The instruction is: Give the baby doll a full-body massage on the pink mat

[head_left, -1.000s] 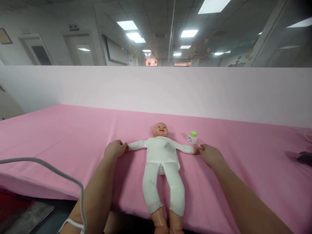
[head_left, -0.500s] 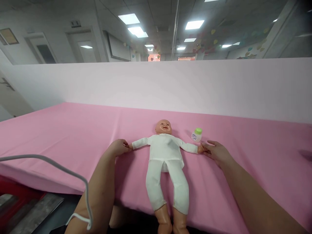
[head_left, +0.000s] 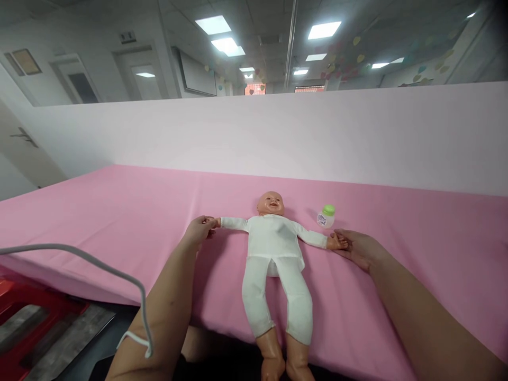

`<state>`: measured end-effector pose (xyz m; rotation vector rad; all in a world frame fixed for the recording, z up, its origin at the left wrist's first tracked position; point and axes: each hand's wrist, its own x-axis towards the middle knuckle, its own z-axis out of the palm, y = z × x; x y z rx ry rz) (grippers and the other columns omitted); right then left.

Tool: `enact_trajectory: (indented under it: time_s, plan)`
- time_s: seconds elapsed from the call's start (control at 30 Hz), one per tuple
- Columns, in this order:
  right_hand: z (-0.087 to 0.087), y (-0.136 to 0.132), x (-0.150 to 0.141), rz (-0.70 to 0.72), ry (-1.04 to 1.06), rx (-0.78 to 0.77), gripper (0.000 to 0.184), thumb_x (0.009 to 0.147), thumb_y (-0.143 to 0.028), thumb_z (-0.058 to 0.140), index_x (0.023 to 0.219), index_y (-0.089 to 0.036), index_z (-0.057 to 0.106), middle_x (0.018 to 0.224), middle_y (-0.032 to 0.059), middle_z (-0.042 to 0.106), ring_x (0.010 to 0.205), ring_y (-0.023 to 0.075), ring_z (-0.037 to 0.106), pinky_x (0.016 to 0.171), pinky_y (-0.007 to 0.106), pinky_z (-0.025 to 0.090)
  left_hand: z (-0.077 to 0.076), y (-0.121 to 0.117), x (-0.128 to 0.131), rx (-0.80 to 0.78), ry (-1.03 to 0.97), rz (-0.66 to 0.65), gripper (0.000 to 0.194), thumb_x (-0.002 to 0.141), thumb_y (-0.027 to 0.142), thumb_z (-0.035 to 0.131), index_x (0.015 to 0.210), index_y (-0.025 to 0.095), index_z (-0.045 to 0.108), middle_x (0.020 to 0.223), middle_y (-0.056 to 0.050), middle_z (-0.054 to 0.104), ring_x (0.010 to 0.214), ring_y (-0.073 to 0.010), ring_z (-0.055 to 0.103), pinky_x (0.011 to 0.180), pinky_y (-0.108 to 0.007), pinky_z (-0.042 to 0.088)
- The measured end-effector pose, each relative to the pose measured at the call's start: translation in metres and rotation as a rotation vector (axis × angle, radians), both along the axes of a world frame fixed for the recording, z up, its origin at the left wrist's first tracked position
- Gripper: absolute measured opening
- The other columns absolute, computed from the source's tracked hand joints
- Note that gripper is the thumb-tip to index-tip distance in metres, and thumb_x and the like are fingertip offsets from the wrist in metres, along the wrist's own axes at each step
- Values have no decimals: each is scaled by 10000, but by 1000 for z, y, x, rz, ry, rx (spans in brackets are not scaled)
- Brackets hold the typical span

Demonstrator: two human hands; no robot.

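A baby doll in a white suit lies on its back on the pink-covered table, arms spread, bare feet hanging over the near edge. My left hand is closed in a pinch on the doll's hand at the left. My right hand lies palm up under the doll's other hand, fingers curled around it. A small white bottle with a green cap stands just beyond my right hand, beside the doll's shoulder.
A pale pink partition wall runs along the far side of the table. A grey cable loops from the left to my left forearm. Red framework shows below the table's near left edge.
The doll's arms have been drawn a little further outward. My right hand has turned palm up and taken the doll's hand. The view has shifted slightly left and down.
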<state>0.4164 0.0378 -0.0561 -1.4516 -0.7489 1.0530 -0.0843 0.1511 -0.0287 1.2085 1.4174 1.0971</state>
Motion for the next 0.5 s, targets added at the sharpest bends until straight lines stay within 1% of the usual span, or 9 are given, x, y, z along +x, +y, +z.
enact_trajectory:
  time_s: [0.1,0.2,0.27,0.33,0.43,0.5]
  plan:
    - [3,-4,1,116,84,-103,202,836,-265,830,982,-205,704,945,118,762,967,301,789,910,454,696,-6,5,4,-21,-83,55,361,684,379,865,919,162,697,860,-60,734,651,-140,626,684,-313,571]
    - [2,-5,3,171,126,-94,229,814,-227,857,994,-190,720,989,126,775,1009,297,787,971,434,676,-10,8,4,-28,-119,90,349,696,363,865,911,156,684,839,-57,727,639,-140,631,691,-324,587]
    - [-2,-2,4,133,162,-70,200,826,-203,844,995,-181,738,1037,135,781,1046,285,778,1019,388,653,-11,10,4,-33,-149,104,333,702,342,869,899,147,687,828,-56,724,640,-138,635,704,-326,596]
    - [-5,2,4,43,211,-42,177,852,-199,820,1013,-175,750,1108,141,780,1085,272,765,1046,347,635,-13,12,4,-38,-180,115,304,721,320,861,895,133,698,813,-57,720,644,-139,641,706,-320,600]
    - [-7,8,-1,-72,277,17,158,890,-200,790,1043,-192,753,1167,117,772,1118,249,752,1057,328,625,-15,15,6,-52,-216,143,253,771,303,834,886,116,709,760,-55,704,637,-146,649,687,-306,597]
    - [-6,9,-7,-90,303,45,133,911,-184,765,1042,-202,752,1157,100,771,1116,234,752,1050,331,626,-15,16,7,-66,-231,166,228,806,303,813,874,111,711,736,-59,700,638,-151,659,680,-296,596]
